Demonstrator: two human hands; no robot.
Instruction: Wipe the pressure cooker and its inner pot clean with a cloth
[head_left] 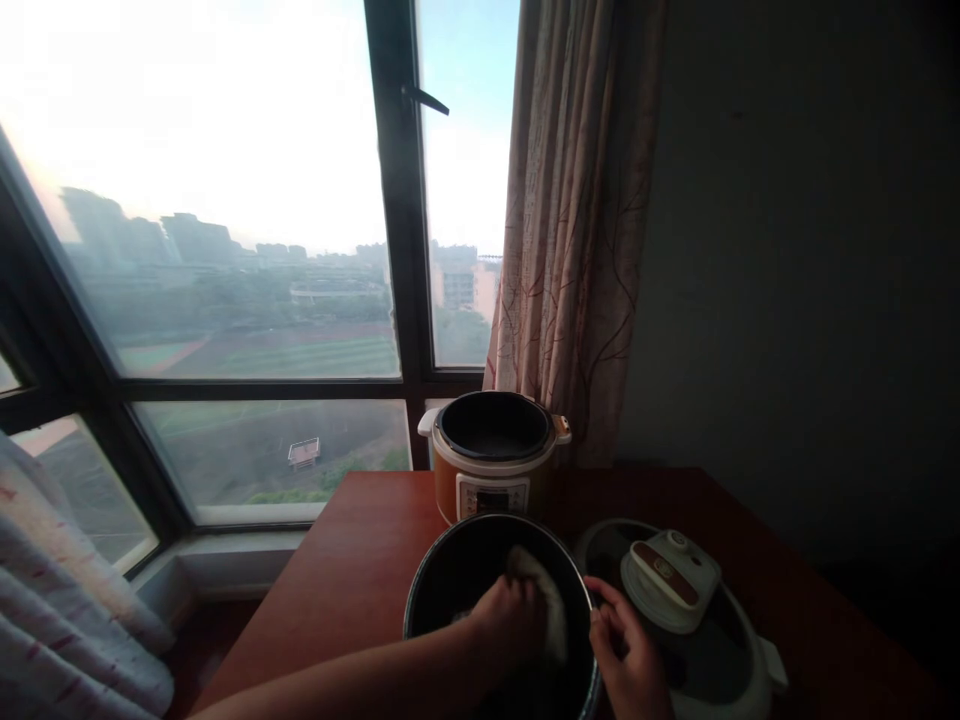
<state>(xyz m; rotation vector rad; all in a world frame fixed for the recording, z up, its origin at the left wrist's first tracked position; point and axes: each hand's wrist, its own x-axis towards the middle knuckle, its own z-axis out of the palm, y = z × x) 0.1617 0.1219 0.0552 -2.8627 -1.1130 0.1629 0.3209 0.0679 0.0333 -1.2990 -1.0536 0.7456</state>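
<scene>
A dark inner pot (450,570) stands on the reddish wooden table (352,560) close to me. My left hand (506,615) reaches inside it, fingers closed on a pale cloth (547,600) pressed against the pot's inner wall. On the pot's right rim, my right hand (626,650) curls its fingers in a grip. Behind the pot sits the orange and white cooker body (491,465), open on top. The cooker's lid (675,580) lies to the right of the pot with its white handle up.
A large window (225,300) with a dark frame fills the left. A patterned curtain (577,220) hangs behind the cooker. A dark wall (795,250) rises on the right. Striped fabric (52,600) lies at the lower left, beside the table.
</scene>
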